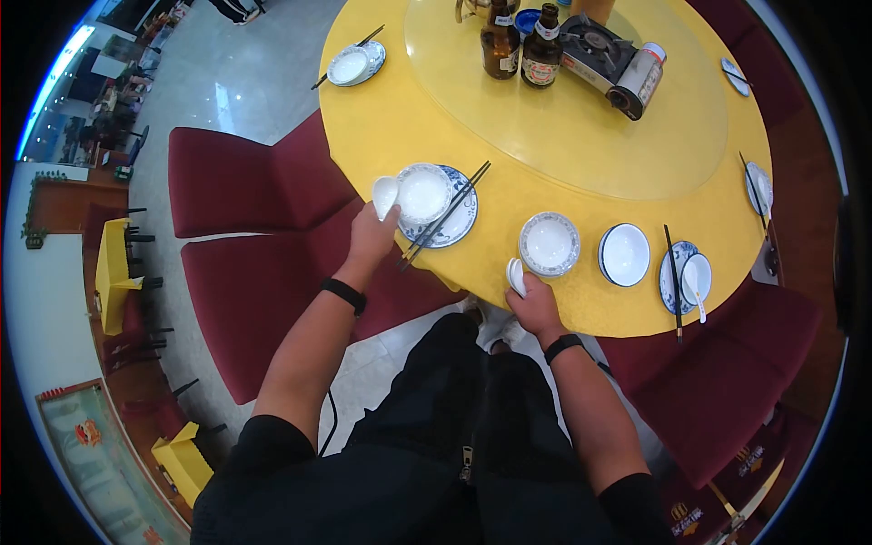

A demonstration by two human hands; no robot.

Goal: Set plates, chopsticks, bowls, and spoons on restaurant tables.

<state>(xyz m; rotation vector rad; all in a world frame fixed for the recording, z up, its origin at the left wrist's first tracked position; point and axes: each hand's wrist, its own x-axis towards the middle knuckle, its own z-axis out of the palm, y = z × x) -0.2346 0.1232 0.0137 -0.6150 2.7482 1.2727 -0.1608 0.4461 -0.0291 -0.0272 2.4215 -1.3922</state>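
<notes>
My left hand (371, 238) is closed on a white soup spoon (385, 193), whose bowl points away from me beside a small white bowl (424, 193). That bowl rests on a blue-and-white plate (463, 221), with a pair of dark chopsticks (447, 213) lying across the plate's right side. Lower right, at the table edge, my right hand (538, 309) grips white soup spoons (516, 275) that look stacked together. Just past them stand patterned bowls (549, 243), and further right are plain white bowls (625, 255) with a dark rim.
The round table has a yellow cloth (490, 272) and a glass turntable (581, 154) bearing brown bottles (540, 54) and a portable gas stove (599, 54). Another setting (681, 277) is at the right. Dark red chairs (263, 300) stand close on both sides.
</notes>
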